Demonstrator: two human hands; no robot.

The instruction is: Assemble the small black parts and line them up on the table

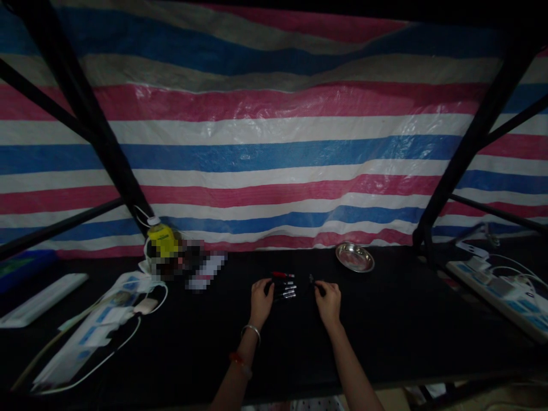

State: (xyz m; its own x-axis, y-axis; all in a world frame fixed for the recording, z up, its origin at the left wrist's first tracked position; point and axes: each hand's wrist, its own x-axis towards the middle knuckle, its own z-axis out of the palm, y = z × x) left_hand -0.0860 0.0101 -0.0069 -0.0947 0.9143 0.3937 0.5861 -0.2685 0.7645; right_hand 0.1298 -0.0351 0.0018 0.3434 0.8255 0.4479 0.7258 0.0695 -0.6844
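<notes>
My left hand [261, 299] has its thumb and fingers closed at the left ends of several slim dark pen-like sticks [290, 294] with shiny silver ends. They lie roughly side by side on the black table. Just beyond them lies a red pen-like stick [280, 275]. Whether the left fingers grip one of the sticks or only touch them is hidden. To the right, my right hand [329, 299] pinches a small dark piece [311, 280], too dim to name, at its fingertips.
A round metal dish [355, 258] sits beyond my right hand. On the left are power strips [92, 334] with cables, a bottle with a yellow label [163, 240] and a blurred-out item. Another power strip [505, 294] lies right. Black frame posts and striped sheeting [274, 154] stand behind.
</notes>
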